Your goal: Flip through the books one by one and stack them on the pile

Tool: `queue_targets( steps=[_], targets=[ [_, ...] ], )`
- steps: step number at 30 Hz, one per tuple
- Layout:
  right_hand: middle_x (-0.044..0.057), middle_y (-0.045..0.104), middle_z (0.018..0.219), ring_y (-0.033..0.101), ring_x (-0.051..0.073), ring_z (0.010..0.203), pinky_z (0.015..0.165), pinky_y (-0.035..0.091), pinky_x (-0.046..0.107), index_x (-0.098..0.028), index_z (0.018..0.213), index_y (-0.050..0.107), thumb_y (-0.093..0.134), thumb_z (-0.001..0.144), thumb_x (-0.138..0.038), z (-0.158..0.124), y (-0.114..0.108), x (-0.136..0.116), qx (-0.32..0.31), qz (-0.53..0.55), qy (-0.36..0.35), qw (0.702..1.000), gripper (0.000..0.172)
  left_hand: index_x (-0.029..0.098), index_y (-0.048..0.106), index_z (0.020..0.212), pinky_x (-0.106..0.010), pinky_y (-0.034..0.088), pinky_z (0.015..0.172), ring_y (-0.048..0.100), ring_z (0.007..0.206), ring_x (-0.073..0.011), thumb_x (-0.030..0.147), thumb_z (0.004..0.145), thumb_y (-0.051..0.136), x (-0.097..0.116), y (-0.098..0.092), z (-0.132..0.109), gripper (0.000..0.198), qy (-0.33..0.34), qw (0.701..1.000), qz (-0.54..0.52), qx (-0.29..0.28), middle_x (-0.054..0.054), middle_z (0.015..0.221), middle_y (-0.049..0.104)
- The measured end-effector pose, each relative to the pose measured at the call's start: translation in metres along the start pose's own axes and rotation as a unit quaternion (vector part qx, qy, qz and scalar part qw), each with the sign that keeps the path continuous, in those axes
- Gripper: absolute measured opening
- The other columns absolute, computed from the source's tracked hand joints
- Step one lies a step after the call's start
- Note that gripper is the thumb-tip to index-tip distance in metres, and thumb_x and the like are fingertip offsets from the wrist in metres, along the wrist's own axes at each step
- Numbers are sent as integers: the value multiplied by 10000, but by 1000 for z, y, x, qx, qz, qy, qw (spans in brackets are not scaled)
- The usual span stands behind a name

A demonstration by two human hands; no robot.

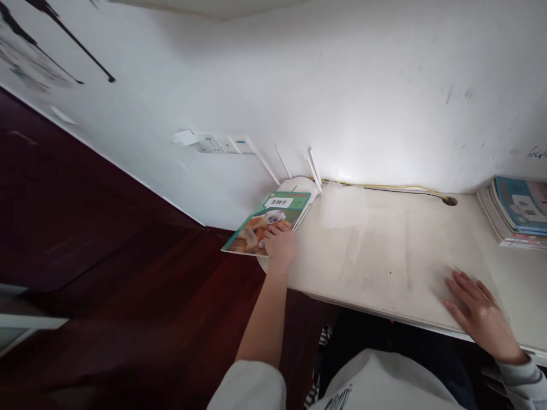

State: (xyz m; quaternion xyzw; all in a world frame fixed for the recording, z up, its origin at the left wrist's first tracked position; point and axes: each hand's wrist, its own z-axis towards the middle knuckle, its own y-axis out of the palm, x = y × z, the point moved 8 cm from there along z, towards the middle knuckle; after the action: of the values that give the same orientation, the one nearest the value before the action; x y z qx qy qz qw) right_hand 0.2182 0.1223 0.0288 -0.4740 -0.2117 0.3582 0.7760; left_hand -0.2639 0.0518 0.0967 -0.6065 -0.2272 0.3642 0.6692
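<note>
My left hand [278,244] lies on the cover of a green-edged textbook [250,236] with a monkey picture, its fingers slightly bent on top of it. The thumb is hidden. That book is at the left end of the white desk [371,245], and its left corner juts past the desk's edge. At least one more book edge shows beneath it. Resting near the desk's front edge on the right, my right hand [476,310] has its fingers spread and holds nothing.
A white router [299,183] with upright antennas stands behind the book. Yellow and black cables [393,187] run along the wall to a round hole [450,200]. A stack of books [519,210] is at the right. Sockets [209,143] are on the wall; dark red floor [171,319] lies left.
</note>
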Motion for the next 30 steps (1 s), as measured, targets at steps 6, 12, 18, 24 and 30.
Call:
queue_targets(
  steps=[6,12,18,24,30],
  targets=[
    [120,507,1351,437,259,1275,1031,360,443,-175,1231,544,457,888,-479,1,0,-1,-3,7,8,1000,467,77,596,1103,-418,487,770,669,866,-307,151,884,313,-3,-43,-32,365,63,997,-27,-44,-199,896,684],
    [112,514,1346,437,253,1277,1033,367,445,-184,1219,560,478,891,-418,3,-1,-1,-18,12,29,999,411,218,444,1329,-480,479,864,622,985,-305,394,893,386,-40,-119,-74,475,33,950,-294,97,-91,1096,650],
    [113,521,1338,445,250,1271,1033,370,447,-181,1209,574,464,905,-388,7,-6,-3,-24,13,42,999,385,248,299,1428,-358,403,1020,406,1299,-240,422,844,473,41,-87,-84,633,148,761,-632,-25,-22,1471,367],
    [117,522,1337,440,251,1275,1038,367,439,-172,1205,583,458,909,-371,9,-8,-4,-31,15,54,998,378,185,318,1422,-346,513,836,604,1080,-249,406,832,499,111,12,-84,656,126,703,-664,-223,-132,1334,530],
    [110,522,1339,443,251,1273,1034,378,448,-185,1218,579,462,910,-376,10,-6,-2,-35,21,46,998,381,177,337,1407,-320,463,921,577,1126,-194,420,828,472,118,37,-83,642,174,705,-638,-257,-125,1328,537]
  ],
)
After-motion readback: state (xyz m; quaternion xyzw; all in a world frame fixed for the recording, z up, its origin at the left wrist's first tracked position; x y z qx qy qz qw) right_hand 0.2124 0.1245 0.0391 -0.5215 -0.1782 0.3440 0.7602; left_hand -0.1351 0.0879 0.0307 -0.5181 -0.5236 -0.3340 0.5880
